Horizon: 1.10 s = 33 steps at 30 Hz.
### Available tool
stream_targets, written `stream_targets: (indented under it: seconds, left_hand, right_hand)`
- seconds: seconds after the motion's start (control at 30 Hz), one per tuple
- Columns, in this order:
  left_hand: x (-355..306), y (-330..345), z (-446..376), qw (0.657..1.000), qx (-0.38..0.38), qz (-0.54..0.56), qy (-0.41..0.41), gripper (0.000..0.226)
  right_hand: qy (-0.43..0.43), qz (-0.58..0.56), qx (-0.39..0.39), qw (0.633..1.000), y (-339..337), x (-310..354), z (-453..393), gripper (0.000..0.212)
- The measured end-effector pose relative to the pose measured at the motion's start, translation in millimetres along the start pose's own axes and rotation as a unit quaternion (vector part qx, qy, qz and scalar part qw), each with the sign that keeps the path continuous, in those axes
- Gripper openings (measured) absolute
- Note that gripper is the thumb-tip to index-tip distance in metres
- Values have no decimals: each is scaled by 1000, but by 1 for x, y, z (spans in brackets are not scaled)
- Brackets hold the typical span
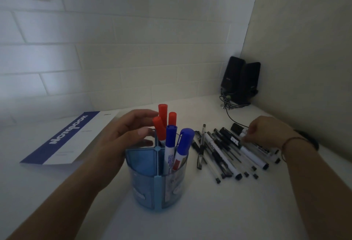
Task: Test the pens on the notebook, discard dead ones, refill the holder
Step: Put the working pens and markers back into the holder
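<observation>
A round blue pen holder (152,182) with dividers stands in the middle of the white desk. Three red-capped markers (162,123) fill its far compartment and two blue-capped markers (180,144) its right one. My left hand (123,135) wraps the holder's left rim, fingers spread against it. To the right lies a heap of black pens and markers (224,152). My right hand (264,131) reaches into the heap, its fingertips pinching a black-and-white marker (240,129) at the far side. A closed blue-and-white notebook (70,138) lies at the left.
Two black speakers (241,79) with tangled cables (228,100) stand in the far right corner. A tiled wall runs behind the desk and a plain wall on the right. I wear a dark band and thin bracelet (297,140) on the right wrist.
</observation>
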<state>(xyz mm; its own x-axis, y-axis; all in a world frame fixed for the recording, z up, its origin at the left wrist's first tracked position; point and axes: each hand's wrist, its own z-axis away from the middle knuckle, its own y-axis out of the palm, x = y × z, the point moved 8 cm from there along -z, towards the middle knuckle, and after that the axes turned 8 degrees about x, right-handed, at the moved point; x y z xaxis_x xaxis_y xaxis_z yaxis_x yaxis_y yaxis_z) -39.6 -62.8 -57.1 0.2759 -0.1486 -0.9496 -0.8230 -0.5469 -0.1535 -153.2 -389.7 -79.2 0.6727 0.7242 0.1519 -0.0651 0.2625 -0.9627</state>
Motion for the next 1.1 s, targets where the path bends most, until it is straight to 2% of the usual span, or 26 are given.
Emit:
stream_targets:
  seconds: [0.1,0.17,0.2,0.23,0.3,0.33,0.37,0.4,0.47,0.57,0.7,0.8,0.87,0.93,1.0,1.03,1.1]
  left_hand:
    - [3,4,0,999,40,-4,-13,49]
    - [5,5,1,999,34,-15,-19,55]
    - [5,4,1,999,27,-22,-20,55]
    - [4,3,1,999,21,-30,-18,53]
    - [2,-1,0,999,2,-34,-14,43]
    - [3,-4,1,999,-9,-29,-15,40]
    - [3,-7,2,999,-19,-26,-17,43]
    - [3,-9,2,999,-27,-25,-19,52]
    - [2,-7,4,999,-23,-20,-14,64]
    - [-2,1,5,1000,4,18,0,58]
    - [-5,5,5,999,13,48,7,55]
    - [-7,8,3,997,20,72,7,75]
    - [-8,9,3,996,22,82,8,82]
    - [-8,10,2,996,23,84,10,85]
    - [-7,10,1,997,22,69,10,83]
    - [-7,10,1,998,18,59,10,83]
    - [-8,10,2,999,12,51,13,84]
  right_hand:
    - [-45,-32,-63,996,-30,15,17,30]
    - [-143,-146,-94,974,-57,42,44,18]
    - [-196,-230,-91,949,-69,59,61,17]
    - [-247,-321,-80,911,-80,75,81,26]
    - [-342,-469,-79,810,-100,104,122,51]
    - [-381,-504,-88,770,-107,117,142,57]
    - [-414,-509,-99,748,-110,130,158,57]
    - [-442,-490,-108,743,-109,143,171,55]
    - [-485,-420,-103,760,-98,167,185,53]
    - [-496,-310,-80,807,-75,185,184,51]
    - [-474,-168,-94,859,-57,192,175,25]
    - [-471,-105,-71,873,-51,194,174,13]
    - [-454,-133,-105,875,-67,181,167,10]
    - [-395,-214,-184,874,-92,143,144,5]
    - [-302,-186,-232,906,-99,102,108,4]
    - [-246,-134,-219,935,-90,84,86,4]
    - [-146,-54,-137,978,-55,52,41,6]
